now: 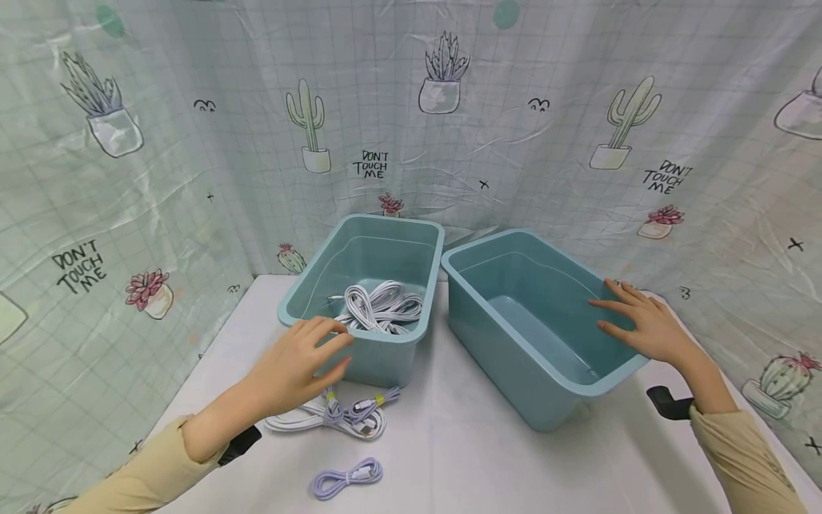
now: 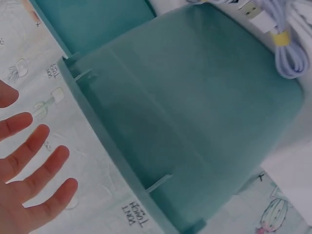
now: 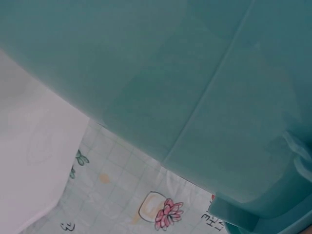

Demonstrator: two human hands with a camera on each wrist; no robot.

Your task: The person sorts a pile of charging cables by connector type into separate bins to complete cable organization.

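My left hand [image 1: 295,364] hovers at the near left corner of a blue-green bin [image 1: 385,364], fingers spread and holding nothing. In the left wrist view, that hand [image 2: 34,180] is apart from the bin's rim. Several bundled white cables [image 1: 385,303] lie inside this bin. At the right, my right hand [image 1: 651,325] is over the right rim of a second blue-green bin [image 1: 494,343], its loosely extended fingers reaching over the inside. This bin stands turned at an angle, and its visible floor is bare. The right wrist view shows mostly the bin's outer wall [image 3: 146,87].
On the white table [image 1: 449,457], before the left bin, lie a white cable coil [image 1: 292,422] and lilac cables with yellow ties [image 1: 377,403]. Closer to me is another coiled lilac cable [image 1: 347,479]. A cactus-print curtain [image 1: 385,86] hangs behind and at both sides.
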